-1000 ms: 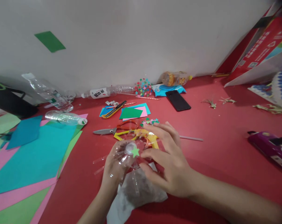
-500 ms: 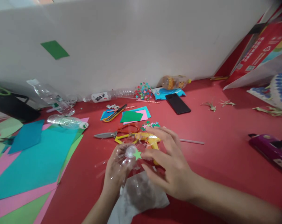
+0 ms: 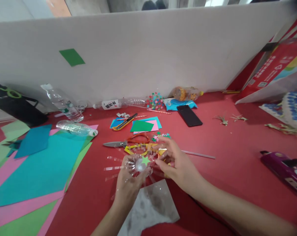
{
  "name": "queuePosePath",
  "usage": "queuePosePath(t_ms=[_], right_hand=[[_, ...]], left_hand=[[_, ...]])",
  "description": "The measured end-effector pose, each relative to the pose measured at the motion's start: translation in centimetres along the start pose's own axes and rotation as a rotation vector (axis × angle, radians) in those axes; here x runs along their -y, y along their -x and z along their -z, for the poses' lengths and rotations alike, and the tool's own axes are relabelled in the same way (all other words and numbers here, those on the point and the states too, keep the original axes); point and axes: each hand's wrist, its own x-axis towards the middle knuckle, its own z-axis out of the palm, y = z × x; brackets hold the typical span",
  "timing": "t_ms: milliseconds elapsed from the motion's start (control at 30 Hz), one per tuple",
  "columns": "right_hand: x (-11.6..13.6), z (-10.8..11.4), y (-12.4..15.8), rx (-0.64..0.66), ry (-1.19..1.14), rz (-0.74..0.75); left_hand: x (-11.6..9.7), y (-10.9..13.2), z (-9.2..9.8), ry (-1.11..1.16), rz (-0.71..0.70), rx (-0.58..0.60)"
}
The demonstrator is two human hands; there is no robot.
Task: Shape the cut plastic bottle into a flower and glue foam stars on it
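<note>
My left hand (image 3: 128,180) is closed around a cut clear plastic bottle piece (image 3: 140,165), whose thin strips fan out around its round middle. A light green star (image 3: 145,160) sits on this piece, beside the round middle. My right hand (image 3: 179,164) is at the right side of the piece, thumb and fingers drawn in on its clear strips; the exact contact is hard to see. Just behind the hands lie orange-handled scissors (image 3: 116,144) and a yellow glue gun (image 3: 152,148), partly covered. A stained white sheet (image 3: 158,205) lies under the hands.
Small paper stars (image 3: 160,137), coloured papers (image 3: 142,126) and a box cutter (image 3: 125,122) lie beyond. A phone (image 3: 189,115) is farther back. Plastic bottles (image 3: 75,127) and large coloured sheets (image 3: 47,167) are left. A purple device (image 3: 283,170) stands right; a white partition (image 3: 138,52) borders the table.
The view has tilted up, showing more above the partition. My right hand's fingers have drawn together at the plastic piece. The green star stays beside its round middle, and the strips show more spread out.
</note>
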Motion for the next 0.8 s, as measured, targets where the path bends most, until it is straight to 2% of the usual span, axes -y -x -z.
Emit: queuePosePath(t_ms=[133,233,367,433,600,800], right_hand=[[-0.1,0.1,-1.1,0.0,-0.032,0.025],[-0.2,0.2,-2.4,0.027,-0.036,0.024],[-1.1,-0.3,-4.0,0.118,-0.008,0.006],[-1.7,-0.6,-4.6,0.169,0.019,0.011],[-2.5,-0.9,-5.7,0.282,0.099,0.066],[-1.1,-0.2,-7.0,0.385,0.208,0.118]], left_hand=[[-0.6,0.1,0.1,-0.076,-0.025,0.036],[-1.6,-0.4,0.9,-0.18,-0.057,0.117],[-3.0,-2.0,3.1,-0.251,-0.045,0.257],[-3.2,-2.9,4.5,-0.345,-0.032,0.285],[-2.8,-3.9,6.8,-0.398,0.001,0.095],[-3.9,-3.3,7.0,-0.274,-0.017,-0.038]])
